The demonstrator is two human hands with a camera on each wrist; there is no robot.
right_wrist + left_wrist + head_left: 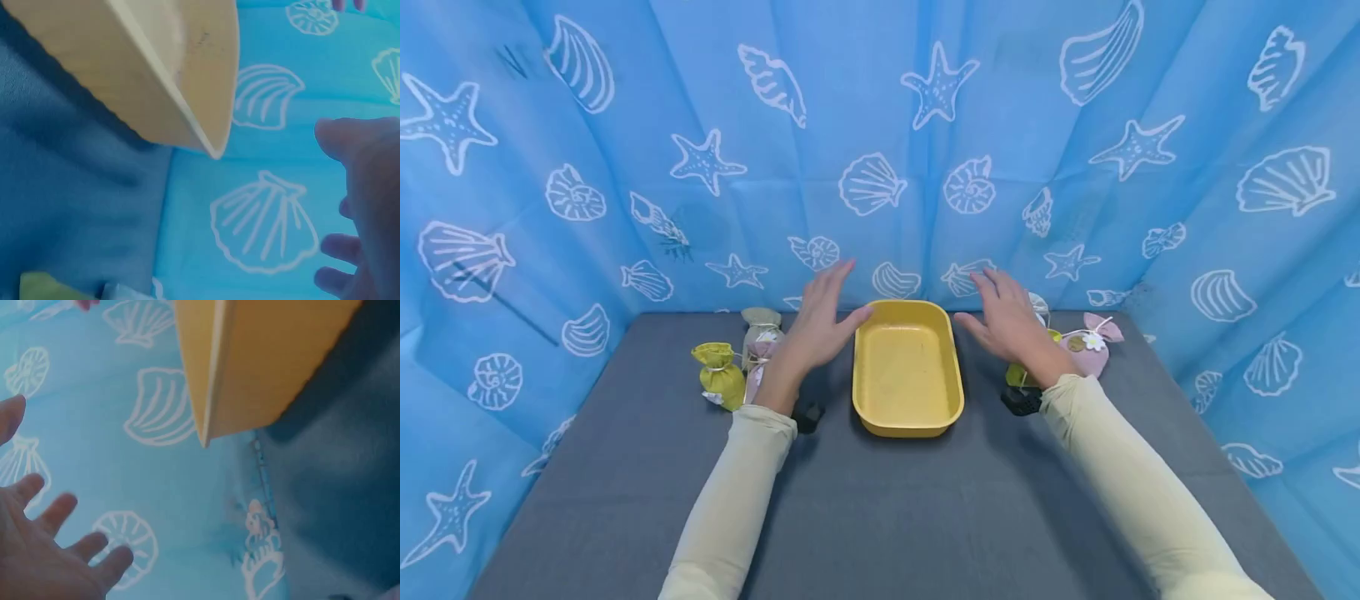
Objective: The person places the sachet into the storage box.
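Note:
A shallow yellow rectangular tray stands on the grey cloth, with only bare yellow surface inside. To its left my left hand is raised, fingers extended and holding nothing. My right hand is held up on the other side, its fingers also extended and its palm turned toward the tray. In the left wrist view the tray's side wall rises beyond the spread fingers. The right wrist view shows the tray's near corner apart from the thumb.
Left of the tray are small tied pouches: a yellow one, a beige one and a pink one. A pink pouch with a flower and a partly hidden green one lie right. A blue shell-print curtain hangs behind.

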